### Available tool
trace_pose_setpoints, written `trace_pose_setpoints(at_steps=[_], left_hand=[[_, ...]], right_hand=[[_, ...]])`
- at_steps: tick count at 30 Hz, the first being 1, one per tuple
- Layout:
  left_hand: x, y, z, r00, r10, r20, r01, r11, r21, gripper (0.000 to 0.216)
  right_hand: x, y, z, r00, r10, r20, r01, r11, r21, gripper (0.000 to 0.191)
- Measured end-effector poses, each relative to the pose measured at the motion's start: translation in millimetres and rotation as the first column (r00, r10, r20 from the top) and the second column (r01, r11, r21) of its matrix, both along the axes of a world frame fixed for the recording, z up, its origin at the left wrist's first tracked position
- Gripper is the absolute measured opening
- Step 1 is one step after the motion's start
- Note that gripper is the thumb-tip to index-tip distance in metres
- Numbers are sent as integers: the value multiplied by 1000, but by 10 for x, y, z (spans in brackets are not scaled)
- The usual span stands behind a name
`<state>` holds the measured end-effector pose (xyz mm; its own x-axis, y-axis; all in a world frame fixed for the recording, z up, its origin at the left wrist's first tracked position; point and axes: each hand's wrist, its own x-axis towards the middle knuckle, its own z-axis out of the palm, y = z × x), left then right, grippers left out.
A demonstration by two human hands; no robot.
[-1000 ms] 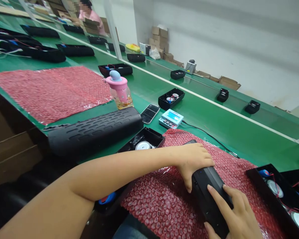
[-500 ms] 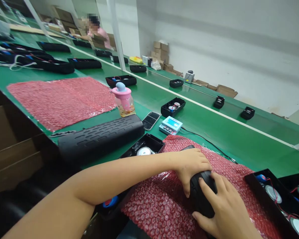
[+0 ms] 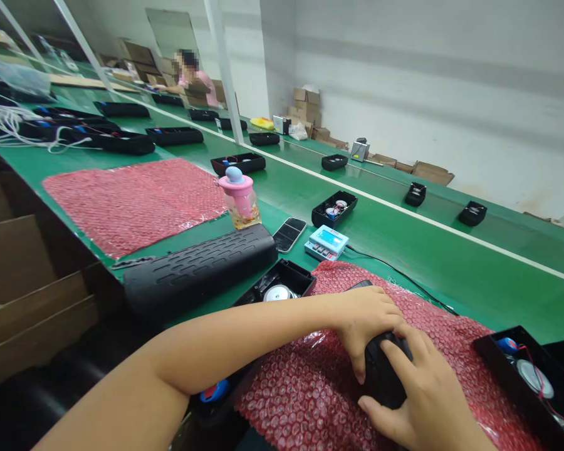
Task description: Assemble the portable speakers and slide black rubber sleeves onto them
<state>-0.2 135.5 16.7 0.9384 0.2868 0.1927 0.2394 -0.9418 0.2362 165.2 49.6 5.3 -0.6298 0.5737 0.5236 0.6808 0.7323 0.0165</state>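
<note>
A black speaker casing (image 3: 386, 374) lies on red bubble wrap (image 3: 305, 401), mostly covered by my hands. My left hand (image 3: 369, 319) reaches across from the left and wraps over its far part, fingers closed around it. Nearer to me, my right hand (image 3: 425, 388) grips the same casing, thumb on one side and fingers over the top. The two hands touch at the fingertips. Behind my left forearm an open black speaker shell (image 3: 298, 275) shows a round silver driver (image 3: 277, 292). The underside of the held casing is hidden.
At right stands an open shell (image 3: 502, 369) with drivers and red wires. Beyond the wrap are a light-blue meter (image 3: 326, 242) with a cable, a phone (image 3: 289, 234), a pink-lidded bottle (image 3: 240, 200) and a long black grille cover (image 3: 202, 266). A co-worker (image 3: 195, 84) sits far back.
The view has shifted slightly, so the scene sits a little lower and farther right. Both hands stay on the casing, and my right fingers are now closer against my left hand.
</note>
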Motion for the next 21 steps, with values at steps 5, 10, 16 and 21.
trace_pose_setpoints(at_steps=[5, 10, 16, 21], left_hand=[[13, 2, 6, 1000, 5, -16, -5, 1000, 13, 89], [14, 1, -13, 1000, 13, -22, -12, 1000, 29, 86], [13, -6, -28, 1000, 14, -16, -14, 1000, 8, 88], [5, -13, -19, 1000, 15, -8, -15, 1000, 12, 88]], right_hand=[[6, 29, -52, 999, -31, 29, 31, 1000, 5, 51], [44, 21, -48, 997, -73, 34, 74, 997, -25, 52], [47, 39, 73, 996, -76, 39, 80, 988, -132, 44], [100, 6, 29, 994, -89, 71, 100, 980, -174, 51]])
